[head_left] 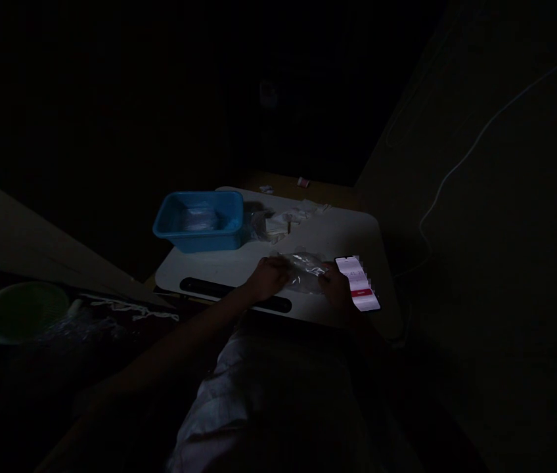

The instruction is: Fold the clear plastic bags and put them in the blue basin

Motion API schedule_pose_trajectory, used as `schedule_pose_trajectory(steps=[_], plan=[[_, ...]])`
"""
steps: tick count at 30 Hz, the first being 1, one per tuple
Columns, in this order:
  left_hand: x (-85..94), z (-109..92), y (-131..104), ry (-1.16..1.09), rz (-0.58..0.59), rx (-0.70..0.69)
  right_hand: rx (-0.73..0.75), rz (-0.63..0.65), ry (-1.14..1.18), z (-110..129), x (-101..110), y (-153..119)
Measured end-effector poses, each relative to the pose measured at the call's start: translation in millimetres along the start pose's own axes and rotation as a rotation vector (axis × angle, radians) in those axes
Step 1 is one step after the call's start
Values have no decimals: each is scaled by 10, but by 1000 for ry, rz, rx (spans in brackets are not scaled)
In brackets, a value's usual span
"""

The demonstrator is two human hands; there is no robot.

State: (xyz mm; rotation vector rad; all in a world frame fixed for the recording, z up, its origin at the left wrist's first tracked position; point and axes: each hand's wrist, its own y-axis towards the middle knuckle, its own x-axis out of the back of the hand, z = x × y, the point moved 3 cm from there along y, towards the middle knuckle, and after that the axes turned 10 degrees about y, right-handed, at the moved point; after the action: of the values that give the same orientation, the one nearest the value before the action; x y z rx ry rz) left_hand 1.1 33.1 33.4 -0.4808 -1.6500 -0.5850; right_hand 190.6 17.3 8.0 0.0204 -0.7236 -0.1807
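Note:
A clear plastic bag (303, 268) is stretched between my two hands above the near part of a small white table (342, 230). My left hand (269, 277) is closed on the bag's left side. On the other side, my right hand (336, 284) pinches the bag's right edge, close beside a lit phone (364, 292) lying on the table. Light glints off the creased plastic. Dim light hides the finer detail of my fingers, and I cannot make out whether anything is inside the bag.
A blue plastic basin (197, 242) holding clear packets (200, 218) stands at the table's left. Crumpled white scraps (283, 222) lie beside it. A black slot (234, 293) runs along the near edge. A green basket (25, 312) is at far left; a white cable (470, 157) hangs at right.

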Motion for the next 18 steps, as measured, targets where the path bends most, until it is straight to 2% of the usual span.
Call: schedule_pose_trajectory(steps=[5, 12, 18], plan=[[-85, 8, -46, 33, 80, 5, -17, -10, -6, 16, 5, 2], [-226, 121, -126, 129, 10, -7, -7, -45, 31, -6, 6, -12], [-161, 166, -169, 134, -77, 73, 26, -90, 83, -31, 1, -30]])
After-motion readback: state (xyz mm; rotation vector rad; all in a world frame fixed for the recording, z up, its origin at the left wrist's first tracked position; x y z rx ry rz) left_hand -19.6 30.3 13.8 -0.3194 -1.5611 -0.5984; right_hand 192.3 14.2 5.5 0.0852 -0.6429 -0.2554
